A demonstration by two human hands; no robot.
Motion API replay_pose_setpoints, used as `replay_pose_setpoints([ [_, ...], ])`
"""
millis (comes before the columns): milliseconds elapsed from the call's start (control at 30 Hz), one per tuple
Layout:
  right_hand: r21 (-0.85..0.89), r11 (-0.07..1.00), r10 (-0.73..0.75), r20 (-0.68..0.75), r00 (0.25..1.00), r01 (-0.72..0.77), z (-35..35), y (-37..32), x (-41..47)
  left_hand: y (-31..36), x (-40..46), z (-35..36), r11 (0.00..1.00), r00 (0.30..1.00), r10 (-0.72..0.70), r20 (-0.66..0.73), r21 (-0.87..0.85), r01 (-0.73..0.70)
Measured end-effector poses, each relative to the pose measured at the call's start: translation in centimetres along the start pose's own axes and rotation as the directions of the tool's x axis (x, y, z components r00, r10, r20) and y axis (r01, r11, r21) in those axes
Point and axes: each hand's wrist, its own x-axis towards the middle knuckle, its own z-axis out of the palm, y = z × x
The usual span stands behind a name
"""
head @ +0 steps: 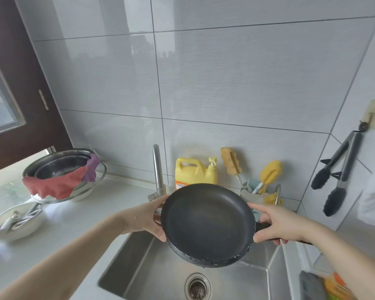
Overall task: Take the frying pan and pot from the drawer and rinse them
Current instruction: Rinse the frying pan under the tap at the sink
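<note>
A pale stone-look counter (78, 221) runs along the tiled wall, with a steel sink (152, 276) sunk into it. On the left part stand stacked metal bowls (61, 163) with a red cloth (54, 185) and a purple cloth (92, 167) draped over the rim. Nearer, a white bowl (20, 224) holds utensils. Behind the sink rise a steel tap (158, 169), a yellow detergent jug (193, 172), and a small holder (253, 191) with sponge brushes (271, 169) standing in it.
</note>
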Motion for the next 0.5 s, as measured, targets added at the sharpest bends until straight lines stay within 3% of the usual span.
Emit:
replay_pose_setpoints([
  [233, 0.000, 0.999, 0.043, -0.013, 0.999, -0.043, 1.3, -0.4, -1.5, -0.1, -0.2, -0.1, 1.000, 0.998, 0.027, 0.057, -0.010, -0.027],
  [500, 0.118, 0.990, 0.087, -0.036, 0.995, -0.083, 3.6, 0.6, -4.8, 0.5, 0.1, 0.1, 1.000, 0.987, 0.022, 0.162, -0.002, -0.022],
])
